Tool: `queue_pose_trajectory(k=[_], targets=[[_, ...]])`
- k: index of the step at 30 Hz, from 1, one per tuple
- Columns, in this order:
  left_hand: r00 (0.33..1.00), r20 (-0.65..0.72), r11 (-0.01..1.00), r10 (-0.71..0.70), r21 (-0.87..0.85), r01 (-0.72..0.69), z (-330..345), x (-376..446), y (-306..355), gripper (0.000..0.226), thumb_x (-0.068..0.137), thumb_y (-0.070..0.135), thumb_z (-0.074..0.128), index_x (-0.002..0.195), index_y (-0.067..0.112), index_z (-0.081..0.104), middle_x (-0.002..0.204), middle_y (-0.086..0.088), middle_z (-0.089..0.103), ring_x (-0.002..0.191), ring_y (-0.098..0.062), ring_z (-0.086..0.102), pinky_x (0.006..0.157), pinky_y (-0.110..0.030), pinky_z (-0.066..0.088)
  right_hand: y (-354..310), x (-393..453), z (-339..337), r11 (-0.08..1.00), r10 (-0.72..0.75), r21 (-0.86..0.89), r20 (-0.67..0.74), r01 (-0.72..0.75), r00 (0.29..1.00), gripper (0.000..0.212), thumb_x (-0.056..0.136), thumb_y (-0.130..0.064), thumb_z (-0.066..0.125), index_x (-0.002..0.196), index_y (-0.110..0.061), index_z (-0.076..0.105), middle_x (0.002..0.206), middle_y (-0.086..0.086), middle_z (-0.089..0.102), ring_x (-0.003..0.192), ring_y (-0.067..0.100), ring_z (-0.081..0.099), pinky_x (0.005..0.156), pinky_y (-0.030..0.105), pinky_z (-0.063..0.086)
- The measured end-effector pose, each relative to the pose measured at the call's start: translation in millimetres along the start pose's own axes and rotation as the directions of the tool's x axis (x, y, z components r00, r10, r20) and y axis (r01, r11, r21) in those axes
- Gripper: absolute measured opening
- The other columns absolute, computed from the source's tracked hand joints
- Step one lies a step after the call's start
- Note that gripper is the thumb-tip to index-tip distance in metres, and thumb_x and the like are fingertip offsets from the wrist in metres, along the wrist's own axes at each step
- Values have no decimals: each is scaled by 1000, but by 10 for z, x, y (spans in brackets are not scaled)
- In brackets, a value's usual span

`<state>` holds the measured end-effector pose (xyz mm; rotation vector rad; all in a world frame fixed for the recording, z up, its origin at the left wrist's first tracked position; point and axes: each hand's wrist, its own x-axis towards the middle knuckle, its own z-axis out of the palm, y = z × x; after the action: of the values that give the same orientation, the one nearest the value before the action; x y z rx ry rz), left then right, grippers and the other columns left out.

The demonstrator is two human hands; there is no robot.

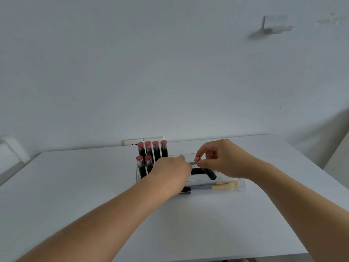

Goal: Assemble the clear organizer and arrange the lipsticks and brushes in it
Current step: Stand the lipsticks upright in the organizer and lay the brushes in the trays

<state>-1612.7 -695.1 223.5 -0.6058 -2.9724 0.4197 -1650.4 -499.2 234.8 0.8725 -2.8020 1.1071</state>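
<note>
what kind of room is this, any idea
Probably a plain room at home: a white table pushed against a bare white wall, a wall socket behind the lipsticks.

Your lighting's soft and flat, kinda cool and grey, nothing blown out. Only faint shadows under your arms on the table (75, 186). Wide lens bends the table edges, and that wall bracket (273, 25) up top looks smeared and blurry.

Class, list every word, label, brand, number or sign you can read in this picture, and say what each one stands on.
None can be read.
Black lipstick tubes with pink caps: no legible print.
White wall socket plate: small dark marks, too blurred to read.
Pale paper patch on the wall: blank or blurred.
</note>
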Motion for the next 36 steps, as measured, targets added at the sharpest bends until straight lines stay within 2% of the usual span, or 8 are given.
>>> queue_pose_trajectory(k=[8, 16, 21, 24, 26, 29, 32, 36], targets=[[999, -42, 1000, -17, 3, 18, -60, -30, 14, 23, 96, 8, 57, 119, 12, 58, 93, -1, 39, 75, -24, 50, 53, -33, 28, 13, 1, 11, 1000, -16, -8, 0, 16, 1000, 6, 87, -39, 73, 83, -36, 70, 54, -12, 53, 50, 5, 42, 51, 17, 35], [999, 4, 993, -47, -107, 47, -151, -37, -30, 18, 91, -3, 56, 101, 12, 54, 99, -5, 56, 84, -26, 61, 63, -36, 45, 18, 2, 29, 1000, 1, 6, -13, -1, 1000, 6, 86, -40, 73, 82, -37, 70, 55, -13, 51, 51, 5, 40, 53, 22, 32], [996, -75, 990, -48, -136, 38, -230, 2, -116, 12, 100, 18, 56, 110, 15, 62, 104, -3, 60, 85, -24, 58, 66, -32, 43, 4, 5, 27, 998, 5, 61, -39, -2, 999, 6, 82, -44, 75, 82, -39, 72, 62, -17, 56, 53, 5, 46, 57, 25, 41], [980, -176, 960, -93, -276, 42, -350, -55, -199, 14, 98, 33, 60, 106, 23, 66, 100, 5, 60, 89, -21, 59, 67, -31, 35, -43, 8, 12, 993, 7, 122, -85, 3, 996, 6, 80, -43, 76, 84, -40, 73, 83, -20, 68, 61, 8, 56, 57, 29, 52], [952, -272, 911, -143, -411, 20, -437, -144, -281, 10, 94, 37, 65, 95, 28, 68, 90, 11, 59, 84, -14, 60, 64, -29, 37, -82, 16, 6, 980, 22, 200, -100, -2, 995, 5, 83, -36, 77, 84, -39, 73, 79, -20, 72, 58, 7, 59, 54, 30, 51], [909, -306, 752, -285, -659, 14, -553, -301, -443, 5, 87, 36, 74, 83, 34, 71, 77, 14, 66, 66, -3, 60, 57, -19, 42, -134, 25, 16, 949, 40, 315, -151, 10, 988, 6, 84, -35, 77, 86, -35, 72, 81, -16, 75, 65, 10, 67, 56, 27, 50], [881, -208, 472, -425, -882, 20, -586, -460, -646, 10, 84, 27, 80, 78, 33, 73, 69, 9, 74, 53, -11, 66, 50, -16, 50, -192, 47, 40, 917, 46, 398, -206, 41, 977, 6, 86, -32, 76, 89, -31, 71, 86, -10, 76, 77, 19, 72, 65, 32, 51], [865, -23, -120, -501, -988, -95, -501, -656, -879, 12, 78, 7, 81, 72, 15, 75, 82, -13, 77, 73, -25, 75, 68, -32, 62, -267, 97, 119, 887, 54, 456, -254, 71, 966, 8, 88, -29, 74, 94, -25, 70, 85, -8, 76, 72, 13, 71, 69, 32, 49]])
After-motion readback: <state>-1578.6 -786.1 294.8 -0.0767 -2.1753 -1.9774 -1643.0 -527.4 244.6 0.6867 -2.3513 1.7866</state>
